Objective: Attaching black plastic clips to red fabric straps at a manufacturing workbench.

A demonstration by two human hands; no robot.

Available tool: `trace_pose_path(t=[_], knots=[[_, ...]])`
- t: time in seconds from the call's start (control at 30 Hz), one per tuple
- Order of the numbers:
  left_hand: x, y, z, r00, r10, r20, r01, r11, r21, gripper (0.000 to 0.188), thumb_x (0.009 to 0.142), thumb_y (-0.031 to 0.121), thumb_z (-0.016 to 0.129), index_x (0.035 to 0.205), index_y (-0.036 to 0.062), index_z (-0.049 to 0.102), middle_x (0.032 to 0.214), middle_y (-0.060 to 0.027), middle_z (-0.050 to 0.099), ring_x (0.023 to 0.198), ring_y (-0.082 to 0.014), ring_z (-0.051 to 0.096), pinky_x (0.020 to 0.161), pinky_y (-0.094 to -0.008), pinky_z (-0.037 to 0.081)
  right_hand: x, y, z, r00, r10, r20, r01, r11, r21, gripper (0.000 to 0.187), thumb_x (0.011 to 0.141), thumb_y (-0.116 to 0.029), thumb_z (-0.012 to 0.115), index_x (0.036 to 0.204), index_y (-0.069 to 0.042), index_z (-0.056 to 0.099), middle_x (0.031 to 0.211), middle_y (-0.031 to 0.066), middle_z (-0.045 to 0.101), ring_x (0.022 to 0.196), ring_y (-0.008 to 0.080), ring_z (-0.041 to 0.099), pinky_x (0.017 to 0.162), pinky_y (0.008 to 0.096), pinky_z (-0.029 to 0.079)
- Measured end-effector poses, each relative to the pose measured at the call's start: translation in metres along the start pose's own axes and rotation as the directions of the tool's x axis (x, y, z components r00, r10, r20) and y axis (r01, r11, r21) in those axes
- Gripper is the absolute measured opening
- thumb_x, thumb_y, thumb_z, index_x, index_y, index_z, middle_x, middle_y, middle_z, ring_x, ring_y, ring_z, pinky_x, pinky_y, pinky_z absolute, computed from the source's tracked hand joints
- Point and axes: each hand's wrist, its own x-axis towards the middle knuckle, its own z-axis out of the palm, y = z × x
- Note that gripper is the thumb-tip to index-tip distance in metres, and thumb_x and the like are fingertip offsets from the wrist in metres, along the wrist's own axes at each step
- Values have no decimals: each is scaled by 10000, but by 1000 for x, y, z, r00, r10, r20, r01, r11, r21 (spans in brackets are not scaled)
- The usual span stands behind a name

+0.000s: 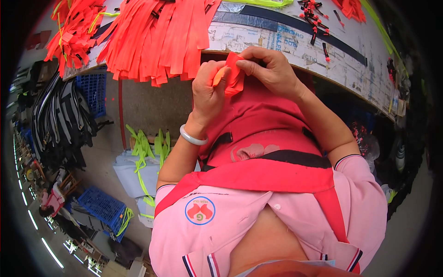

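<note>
A folded orange-red fabric strip [235,76] is held between both hands, just off the near table edge and above my red apron [267,117]. My left hand [207,90], with a pale bangle at the wrist, is closed on the strip's left side. A lighter orange piece [218,77] shows at its thumb; whether it is a finger cover or fabric, I cannot tell. The strip's upper right edge is pinched between thumb and forefinger of my right hand [270,71]. Close beyond the left hand, a thick bundle of orange-red strips [161,44] hangs over the table edge.
Small black pieces with red ends [314,21] lie scattered on the worn white table [258,39]. Another heap of orange-red strips [74,34] is at far left. Black and grey straps [60,115] hang below it, near blue crates [104,210]. Yellow-green straps [143,147] lie over pale fabric.
</note>
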Motion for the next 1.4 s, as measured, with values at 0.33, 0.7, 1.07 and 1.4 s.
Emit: trace_pose_path(t=[0.33, 0.7, 1.07, 1.4], knots=[[-8, -4, -5, 904, -333, 267, 413, 842, -348, 144, 912, 120, 638, 968, -11, 664, 818, 6, 642, 752, -50, 562, 666, -218, 464, -8, 13, -3, 987, 6, 159, 21, 985, -171, 177, 948, -169, 557, 953, 8, 569, 756, 35, 572, 724, 111, 527, 682, 259, 443], [-19, -3, 26, 985, 136, 108, -138, 990, 14, 178, 729, -2, 692, 887, 7, 610, 825, -143, 584, 686, -308, 593, 571, -307, 464, -27, 48, 15, 979, 203, 28, -197, 970, -145, 154, 862, -123, 529, 864, 14, 598, 711, 68, 571, 690, 100, 497, 618, 259, 426], [-15, -8, 11, 754, -542, 371, 656, 602, -455, 146, 946, 156, 593, 944, 20, 649, 730, 12, 619, 545, -11, 455, 479, -167, 323, -28, 39, -12, 968, 251, 17, -242, 908, 342, 330, 969, -61, 432, 1291, -12, 484, 1239, 92, 557, 1130, 138, 554, 959, 268, 435], [-13, -3, 11, 785, -516, 342, 619, 635, -462, 175, 927, 151, 622, 979, -9, 667, 725, 6, 633, 544, -7, 471, 468, -162, 322, -25, 41, -10, 947, 319, 27, -302, 860, 413, 218, 937, -176, 604, 1044, 13, 616, 876, 54, 658, 731, 101, 624, 715, 224, 525]])
